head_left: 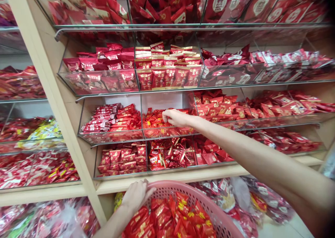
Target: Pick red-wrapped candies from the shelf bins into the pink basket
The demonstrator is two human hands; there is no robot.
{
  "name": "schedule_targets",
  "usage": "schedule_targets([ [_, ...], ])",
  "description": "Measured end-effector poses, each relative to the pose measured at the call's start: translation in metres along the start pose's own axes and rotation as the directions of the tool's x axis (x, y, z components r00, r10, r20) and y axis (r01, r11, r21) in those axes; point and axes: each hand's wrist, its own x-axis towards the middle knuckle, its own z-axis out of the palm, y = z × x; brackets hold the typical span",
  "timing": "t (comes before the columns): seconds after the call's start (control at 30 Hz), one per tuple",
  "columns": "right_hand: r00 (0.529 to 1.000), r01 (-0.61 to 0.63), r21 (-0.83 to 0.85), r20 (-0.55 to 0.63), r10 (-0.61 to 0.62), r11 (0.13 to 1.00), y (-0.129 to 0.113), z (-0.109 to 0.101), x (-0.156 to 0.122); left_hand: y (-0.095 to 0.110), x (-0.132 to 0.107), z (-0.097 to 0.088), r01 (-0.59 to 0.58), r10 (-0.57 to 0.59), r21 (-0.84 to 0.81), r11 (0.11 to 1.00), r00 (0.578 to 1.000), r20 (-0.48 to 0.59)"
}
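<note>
A pink plastic basket (204,202) with a perforated wall is at the bottom of the view, full of shiny red packets with yellow print (167,218). My left hand (136,195) grips its rim on the left side, thumb toward the inside. Stretched far forward, my right hand (176,117) is over a clear shelf bin (167,132) of similar small red packets (151,121). Its fingers are curled closed, and whatever they may hold is hidden. White back wall shows above the low pile in that bin.
Clear dividers split the wooden shelf rack (183,177) into bins of red sweet packets. Gold-edged packets (170,75) stand in rows one tier up. A wooden upright (49,88) rises on the left. Plastic bags of packets (230,199) lie below the lowest shelf.
</note>
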Motion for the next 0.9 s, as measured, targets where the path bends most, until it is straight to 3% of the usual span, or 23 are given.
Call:
schedule_targets([
  [0.23,0.986,-0.159,0.098,0.063,0.153,0.983,-0.016,-0.006,0.012,0.000,0.000,-0.002,0.004,-0.003,-0.025,1.000,1.000,0.031],
  [0.4,0.969,-0.217,0.127,0.147,0.198,0.968,-0.023,-0.008,0.017,0.000,0.000,-0.004,0.029,-0.027,-0.057,0.998,0.999,0.045],
  [0.57,0.972,-0.224,0.212,-0.019,0.233,0.951,-0.013,-0.013,0.009,-0.001,0.000,-0.001,0.033,-0.031,-0.051,0.998,0.999,0.042],
  [0.67,0.945,-0.230,0.308,-0.156,0.287,0.923,-0.009,-0.017,-0.004,-0.002,0.000,0.002,0.011,-0.010,-0.030,0.999,0.999,0.032],
  [0.8,0.876,-0.107,0.647,-0.298,0.379,0.755,-0.021,-0.019,-0.032,-0.003,0.000,0.005,0.016,-0.015,-0.018,1.000,1.000,0.024],
  [0.9,0.885,-0.032,0.736,-0.294,0.362,0.676,-0.039,-0.018,-0.058,-0.003,0.001,0.004,0.020,-0.020,-0.004,1.000,0.999,0.029],
])
